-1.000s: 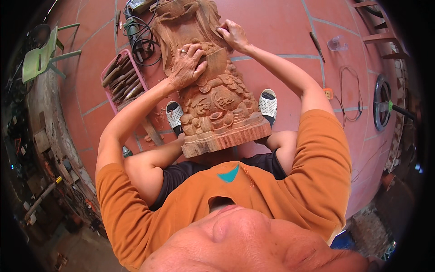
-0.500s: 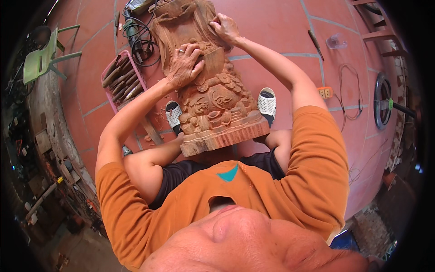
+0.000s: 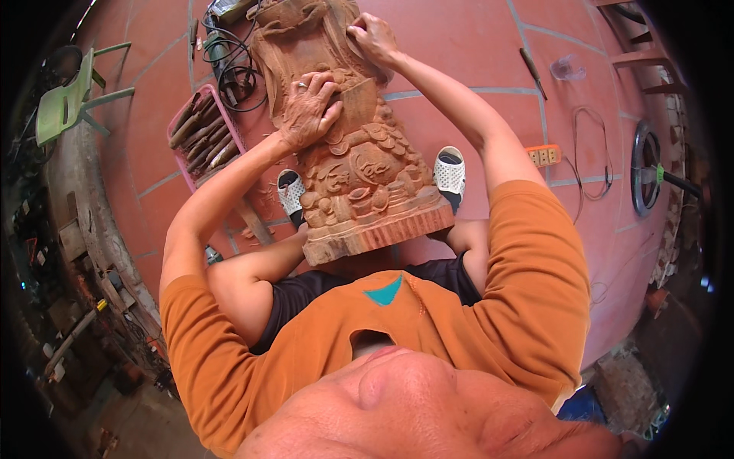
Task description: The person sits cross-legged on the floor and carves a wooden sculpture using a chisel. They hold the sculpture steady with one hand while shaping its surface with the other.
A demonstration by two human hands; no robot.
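Observation:
A carved wooden statue (image 3: 363, 176) lies lengthwise between my legs, its thick flat base towards me and its far end reaching the top edge. Figures and rounded shapes in relief cover its near part. My left hand (image 3: 310, 113), a ring on one finger, rests on the middle of the carving with its fingers apart and slightly bent. Up at the right edge of the statue, my right hand (image 3: 374, 40) is closed, fingertips curled against the wood. Whatever those fingers may hold is hidden.
Left of the statue stands a pink basket (image 3: 238, 131) of wooden-handled tools, near a corded power tool (image 3: 218, 47). A green chair (image 3: 65, 103) is farther left. On the right tiled floor lie a chisel-like tool (image 3: 533, 73), a clear cup (image 3: 566, 69) and an orange power strip (image 3: 544, 156).
My right hand has shifted slightly left and up along the statue's edge. My left hand stays on the carving. The whole view has shifted a little.

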